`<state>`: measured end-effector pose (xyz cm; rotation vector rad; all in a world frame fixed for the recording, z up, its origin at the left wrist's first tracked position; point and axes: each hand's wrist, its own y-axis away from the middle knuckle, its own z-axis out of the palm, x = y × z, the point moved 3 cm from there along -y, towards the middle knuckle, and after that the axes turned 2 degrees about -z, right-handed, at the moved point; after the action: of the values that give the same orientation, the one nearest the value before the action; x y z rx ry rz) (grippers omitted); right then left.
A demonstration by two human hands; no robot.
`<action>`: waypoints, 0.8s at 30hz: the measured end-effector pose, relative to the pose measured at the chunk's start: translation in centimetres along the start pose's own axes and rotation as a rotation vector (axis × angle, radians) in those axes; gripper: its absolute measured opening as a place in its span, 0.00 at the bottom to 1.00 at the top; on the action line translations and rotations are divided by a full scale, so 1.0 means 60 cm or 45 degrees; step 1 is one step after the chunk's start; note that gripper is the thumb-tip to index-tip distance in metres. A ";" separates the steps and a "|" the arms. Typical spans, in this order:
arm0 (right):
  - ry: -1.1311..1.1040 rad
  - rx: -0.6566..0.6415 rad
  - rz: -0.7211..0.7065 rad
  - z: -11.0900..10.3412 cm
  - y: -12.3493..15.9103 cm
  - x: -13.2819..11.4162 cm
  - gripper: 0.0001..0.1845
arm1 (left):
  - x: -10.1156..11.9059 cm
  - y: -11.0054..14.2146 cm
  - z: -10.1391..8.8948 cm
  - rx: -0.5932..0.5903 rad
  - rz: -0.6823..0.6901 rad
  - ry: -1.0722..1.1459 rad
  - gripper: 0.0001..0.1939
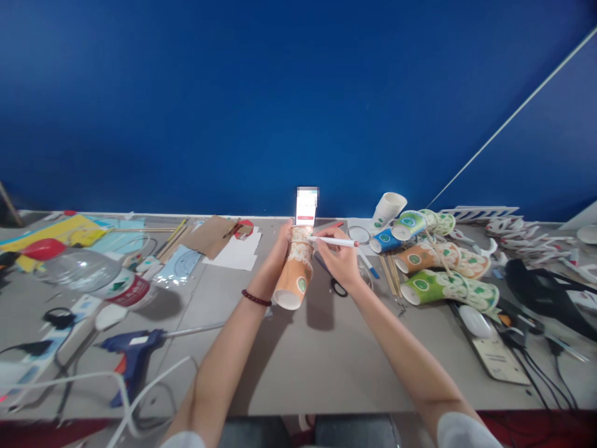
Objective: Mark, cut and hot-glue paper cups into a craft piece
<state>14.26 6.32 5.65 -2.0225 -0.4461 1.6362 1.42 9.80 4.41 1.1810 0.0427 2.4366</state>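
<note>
An orange paper-cup column with a white floral pattern (298,269) is held above the middle of the tabletop (298,373), its round white end tilted toward the near edge. The left hand (283,242) is wrapped around its far part; the right hand (342,258) pinches a slim white pen with a red end (336,241), the other end pointing at the column's patterned side.

Progress can be judged only in part: the column's cups seem already joined, and pen work appears under way, but whether the tip touches, or any line is drawn, is too small to tell. Toward the right edge lie similar blue, orange and green patterned cup columns (450,291), apparently assembled, so what remains seems to be on the held one.

Along the far edge, a phone with a lit screen (306,208) stands before a plain blue wall (298,106); a white paper cup (389,208) is nearer the far right corner. Brown cardboard (209,238) and white paper (236,254) lie left of the middle. By the left edge are a clear plastic bottle with a red label (105,278), a blue glue gun (140,354) and a white power strip (77,320).
</note>
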 end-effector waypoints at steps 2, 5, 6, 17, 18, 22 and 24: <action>0.012 0.004 0.002 -0.001 0.000 0.001 0.03 | 0.001 0.000 0.000 0.023 -0.007 -0.006 0.24; 0.017 -0.003 0.004 -0.001 -0.001 0.002 0.02 | 0.002 0.000 0.002 0.064 -0.014 0.013 0.24; 0.018 -0.004 0.003 -0.001 -0.001 0.002 0.01 | 0.003 0.000 0.003 0.073 -0.017 0.025 0.23; 0.037 0.032 -0.016 -0.001 -0.002 -0.007 0.02 | 0.001 0.003 0.003 -0.005 -0.023 0.018 0.23; 0.045 0.038 -0.018 -0.001 -0.002 -0.008 0.02 | 0.001 0.002 0.003 -0.016 -0.020 0.024 0.23; 0.060 0.040 -0.017 -0.002 -0.002 -0.007 0.02 | 0.001 -0.001 0.002 0.012 -0.018 0.032 0.23; 0.055 0.029 -0.011 -0.002 -0.002 -0.006 0.01 | 0.001 -0.002 0.002 0.044 -0.043 0.043 0.23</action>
<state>14.31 6.20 5.99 -2.0323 -0.4184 1.5820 1.52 9.91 4.47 1.1446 0.1141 2.4352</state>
